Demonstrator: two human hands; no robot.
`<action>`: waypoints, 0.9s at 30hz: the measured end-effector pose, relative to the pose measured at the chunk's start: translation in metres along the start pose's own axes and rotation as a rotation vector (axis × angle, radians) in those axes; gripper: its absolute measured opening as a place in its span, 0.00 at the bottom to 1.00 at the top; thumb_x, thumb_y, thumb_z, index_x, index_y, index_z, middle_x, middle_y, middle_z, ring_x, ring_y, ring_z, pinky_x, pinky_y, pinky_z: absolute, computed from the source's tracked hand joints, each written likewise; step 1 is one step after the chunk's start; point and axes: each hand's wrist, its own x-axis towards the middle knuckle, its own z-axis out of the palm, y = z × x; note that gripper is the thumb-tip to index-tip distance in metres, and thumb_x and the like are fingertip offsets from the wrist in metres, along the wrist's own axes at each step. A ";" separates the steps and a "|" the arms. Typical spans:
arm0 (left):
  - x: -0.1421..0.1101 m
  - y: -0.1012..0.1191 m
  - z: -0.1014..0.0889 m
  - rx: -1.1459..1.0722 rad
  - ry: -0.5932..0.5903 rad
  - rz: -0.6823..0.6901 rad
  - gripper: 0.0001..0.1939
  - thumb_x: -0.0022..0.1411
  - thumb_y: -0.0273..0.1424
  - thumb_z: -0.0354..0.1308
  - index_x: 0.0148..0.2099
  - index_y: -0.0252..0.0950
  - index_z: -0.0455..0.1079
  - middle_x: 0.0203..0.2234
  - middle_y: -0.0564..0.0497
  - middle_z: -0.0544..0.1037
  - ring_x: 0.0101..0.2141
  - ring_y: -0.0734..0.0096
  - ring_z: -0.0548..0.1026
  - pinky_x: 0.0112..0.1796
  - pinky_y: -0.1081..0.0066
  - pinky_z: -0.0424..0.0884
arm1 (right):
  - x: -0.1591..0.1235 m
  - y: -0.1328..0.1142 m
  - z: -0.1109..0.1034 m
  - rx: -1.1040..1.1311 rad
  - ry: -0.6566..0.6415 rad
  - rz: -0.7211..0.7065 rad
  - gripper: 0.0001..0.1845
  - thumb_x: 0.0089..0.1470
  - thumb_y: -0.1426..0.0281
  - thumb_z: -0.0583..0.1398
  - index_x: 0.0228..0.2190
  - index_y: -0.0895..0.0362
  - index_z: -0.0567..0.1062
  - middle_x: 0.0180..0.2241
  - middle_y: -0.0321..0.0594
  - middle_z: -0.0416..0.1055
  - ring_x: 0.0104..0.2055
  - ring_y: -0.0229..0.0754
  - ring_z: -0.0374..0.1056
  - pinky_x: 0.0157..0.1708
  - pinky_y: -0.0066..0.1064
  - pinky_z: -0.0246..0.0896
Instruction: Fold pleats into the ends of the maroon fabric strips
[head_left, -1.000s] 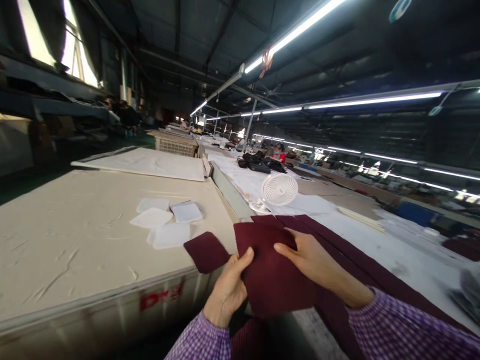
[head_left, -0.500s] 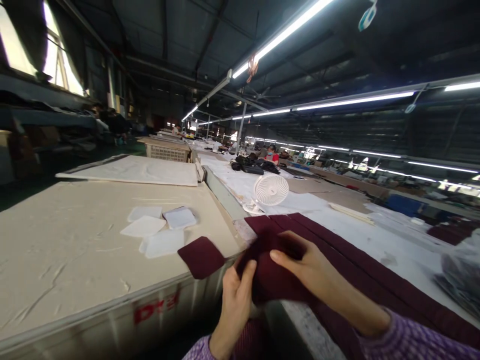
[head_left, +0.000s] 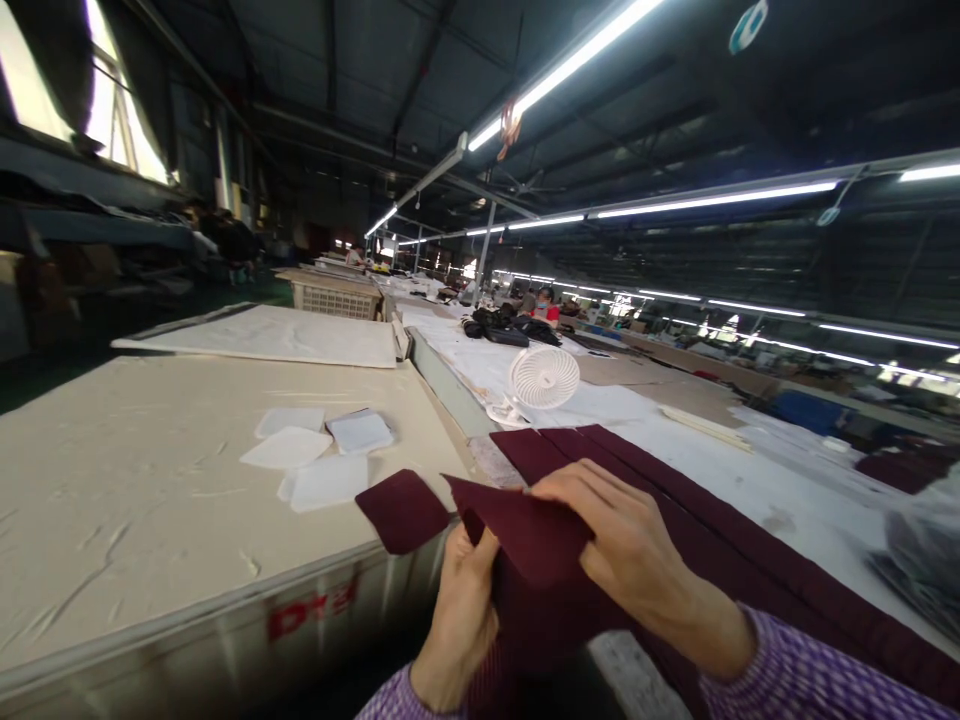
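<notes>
Between my hands is a maroon fabric piece (head_left: pixel 529 530), its upper part folded over toward me. My left hand (head_left: pixel 461 610) grips it from below, thumb on the near side. My right hand (head_left: pixel 626 550) pinches its upper edge, fingers on top. Left of my hands, a small maroon fabric patch (head_left: pixel 403 512) with cut corners lies at the edge of the cream-covered surface. Several white cut pieces (head_left: pixel 328 483) lie beyond it. Long maroon fabric strips (head_left: pixel 720 530) run along the table under my right forearm.
A white clip fan (head_left: pixel 544 378) stands on the white table (head_left: pixel 622 405) ahead. Black items (head_left: pixel 499 327) lie farther back, near a person in red (head_left: pixel 546 312). A bin (head_left: pixel 225 620) with red lettering supports the cream board (head_left: pixel 150 480) on the left. Clear plastic (head_left: pixel 926 540) lies at right.
The fabric in my hands has been turned up and folded over, showing a pointed corner at the left. My right hand has shifted its hold to the upper edge.
</notes>
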 end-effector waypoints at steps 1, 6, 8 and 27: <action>0.000 0.000 0.000 0.007 0.001 0.021 0.14 0.59 0.36 0.58 0.43 0.34 0.75 0.38 0.46 0.79 0.48 0.55 0.72 0.50 0.62 0.66 | 0.000 -0.001 0.000 0.041 -0.029 0.029 0.11 0.46 0.73 0.59 0.35 0.56 0.74 0.33 0.41 0.74 0.37 0.44 0.70 0.39 0.35 0.65; -0.001 -0.001 0.000 0.113 0.132 0.122 0.14 0.51 0.32 0.65 0.42 0.37 0.76 0.35 0.49 0.80 0.47 0.58 0.73 0.50 0.68 0.65 | 0.000 -0.005 0.001 0.183 -0.165 0.314 0.11 0.53 0.63 0.56 0.30 0.58 0.73 0.30 0.42 0.75 0.31 0.44 0.71 0.30 0.33 0.66; -0.001 -0.002 0.000 0.011 0.071 0.013 0.14 0.51 0.33 0.65 0.42 0.36 0.76 0.34 0.48 0.80 0.44 0.57 0.75 0.48 0.66 0.67 | -0.001 -0.004 0.001 0.064 -0.068 0.209 0.08 0.50 0.66 0.58 0.31 0.57 0.74 0.33 0.42 0.75 0.35 0.46 0.71 0.36 0.35 0.66; -0.003 0.024 0.002 -0.374 0.001 -0.348 0.19 0.49 0.29 0.67 0.45 0.30 0.73 0.35 0.41 0.80 0.37 0.56 0.78 0.44 0.62 0.72 | -0.004 0.004 -0.011 0.302 -0.030 0.345 0.35 0.52 0.61 0.60 0.58 0.46 0.54 0.53 0.44 0.64 0.35 0.39 0.72 0.31 0.31 0.71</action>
